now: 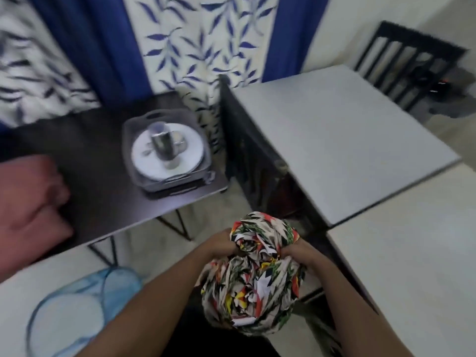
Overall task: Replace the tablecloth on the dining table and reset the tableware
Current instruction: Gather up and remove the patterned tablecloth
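A bunched-up tablecloth [255, 279] with a red, green, yellow and black leaf print hangs in front of me, held by both hands. My left hand [221, 243] grips its upper left side and my right hand [298, 251] grips its upper right side. The dining table [334, 140] at the right shows a bare grey top. On a dark side table [90, 163] to the left, a grey tray [203, 140] holds white plates [144, 163] with a steel cup [162, 145] on them. A folded pink cloth [28, 202] lies at that table's left end.
A black slatted chair [401, 65] stands beyond the dining table's far right corner. Blue and white leaf-print curtains [201, 39] hang behind both tables. A light blue mesh basket [77, 310] sits on the floor at lower left.
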